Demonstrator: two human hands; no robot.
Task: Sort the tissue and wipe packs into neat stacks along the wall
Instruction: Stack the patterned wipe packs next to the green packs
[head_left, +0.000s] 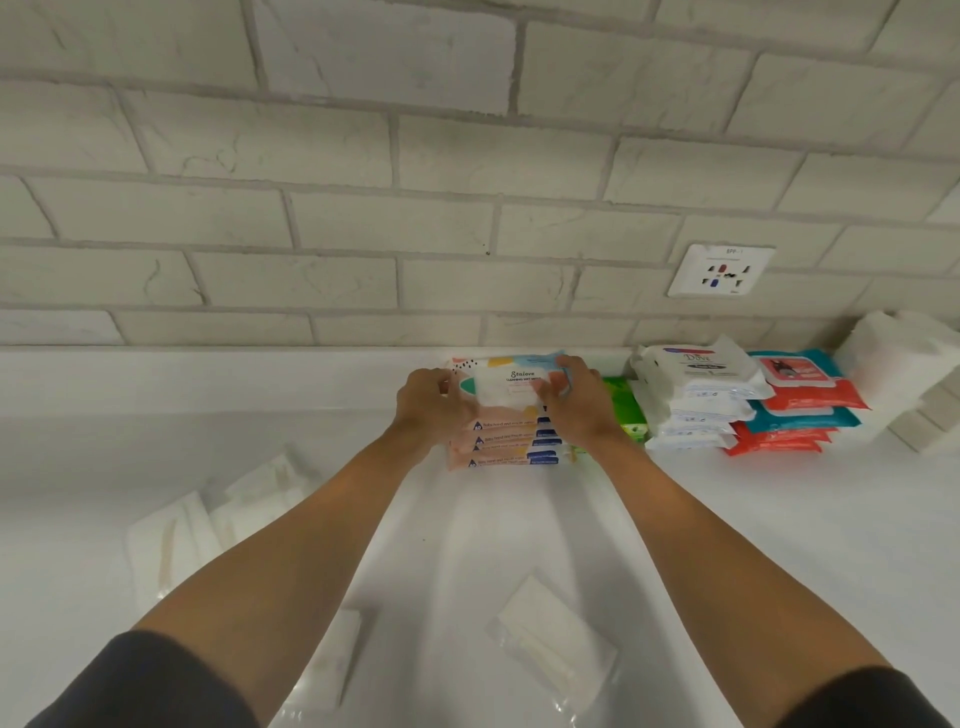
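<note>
While L hand (426, 404) & R hand (577, 402) each grip an end of it, fingers curled over the edges, the top wipe pack (511, 383) sits on the peach stack (511, 448) at center frame, by the wall (363, 208). Right of it: green pack (625, 410), white stack (696, 402), red & teal stack (802, 408). Loose tissue packs (556, 639) lie lower center & lower left on the counter (779, 545).

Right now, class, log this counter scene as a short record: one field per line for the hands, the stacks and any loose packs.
hands: left hand and right hand both grip the top pack of the pastel wipe stack
right of it: green packs, white Dove stack, red and teal stack, white tissue block
loose: white packs flat on the counter
wall: socket above Dove stack
</note>
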